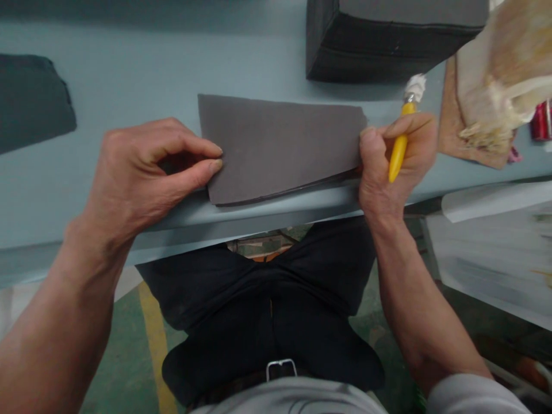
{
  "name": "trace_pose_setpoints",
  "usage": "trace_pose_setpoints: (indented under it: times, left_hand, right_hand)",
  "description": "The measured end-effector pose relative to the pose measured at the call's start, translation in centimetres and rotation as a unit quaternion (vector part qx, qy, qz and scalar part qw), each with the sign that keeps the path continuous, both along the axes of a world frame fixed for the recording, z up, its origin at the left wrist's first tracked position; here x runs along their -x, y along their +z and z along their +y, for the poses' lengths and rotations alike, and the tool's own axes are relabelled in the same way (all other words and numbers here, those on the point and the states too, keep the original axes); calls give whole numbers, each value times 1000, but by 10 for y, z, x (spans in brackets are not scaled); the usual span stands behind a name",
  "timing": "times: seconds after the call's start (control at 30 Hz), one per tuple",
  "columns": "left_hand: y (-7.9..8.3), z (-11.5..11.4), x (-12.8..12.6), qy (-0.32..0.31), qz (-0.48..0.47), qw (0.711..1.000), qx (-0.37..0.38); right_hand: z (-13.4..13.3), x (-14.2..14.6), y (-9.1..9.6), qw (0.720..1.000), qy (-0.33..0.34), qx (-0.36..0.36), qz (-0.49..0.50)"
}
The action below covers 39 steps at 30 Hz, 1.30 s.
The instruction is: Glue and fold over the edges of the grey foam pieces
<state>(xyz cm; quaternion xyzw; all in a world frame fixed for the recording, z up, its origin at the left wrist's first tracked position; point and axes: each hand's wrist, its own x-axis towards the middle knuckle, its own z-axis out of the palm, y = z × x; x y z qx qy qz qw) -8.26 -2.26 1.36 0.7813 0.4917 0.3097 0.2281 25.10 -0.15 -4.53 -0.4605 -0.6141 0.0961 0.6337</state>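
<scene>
A dark grey, roughly four-sided piece of sheet material (282, 149) lies in front of me, narrowing to the right, with a thin dark layer showing along its lower edge. My left hand (146, 169) pinches its left edge between thumb and fingers. At the right end, the thumb and fingers of my right hand (399, 155) grip the sheet's edge. Tucked in that same hand is a small yellow-handled brush (398, 156), its white-coated tip (415, 87) pointing away from me. The right fingertips beneath the sheet are hidden.
A tall stack of dark sheets (388, 49) stands at the back right of the pale blue table (142, 75). Another dark piece (32, 100) lies at far left. A brown board (452, 132) with a crusted whitish container (513, 63) and a red object (541, 121) are at right.
</scene>
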Motion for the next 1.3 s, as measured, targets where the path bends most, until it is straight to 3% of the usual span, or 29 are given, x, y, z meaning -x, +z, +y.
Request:
trace_pose_setpoints:
  times: [0.23,0.43,0.63,0.93,1.3]
  left_hand:
    - [-2,-1,-2,10,18,1000,-21]
    - [-1,-2,-3,31,18,999,-14]
    - [-2,-3,-4,53,28,998,-5]
    - [0,-3,-4,65,1,998,18]
    - [-1,-3,-1,50,9,999,18]
  right_hand:
    - [-2,3,9,997,-36,59,-31]
    - [-5,4,17,996,-40,64,-44]
    - [-2,-4,10,995,-17,86,-41]
    - [0,-13,1,985,-64,136,-86]
    - [-5,-6,11,991,-3,121,-51]
